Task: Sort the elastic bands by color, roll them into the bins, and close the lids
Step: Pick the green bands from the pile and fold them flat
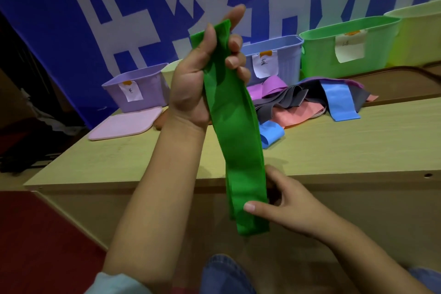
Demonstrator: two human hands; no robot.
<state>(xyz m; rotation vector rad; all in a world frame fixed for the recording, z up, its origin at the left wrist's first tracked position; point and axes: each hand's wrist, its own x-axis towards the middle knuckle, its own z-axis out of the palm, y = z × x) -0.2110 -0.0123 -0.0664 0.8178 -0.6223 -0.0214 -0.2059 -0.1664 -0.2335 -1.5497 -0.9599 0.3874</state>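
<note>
Head view: left hand (pixel 191 83) raised above the wooden surface (pixel 334 141), fingers (pixel 235 43) clenched around the top of a green elastic band (pixel 235 141); right hand (pixel 286 200) pinches its hanging lower end. Behind, mixed bands (pixel 310 100) lie before open bins (pixel 348 43).

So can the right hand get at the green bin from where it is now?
Probably yes, once freed: the right hand pinches the green band low down, and nothing stands between it and the open green bin beyond the band pile.
</note>
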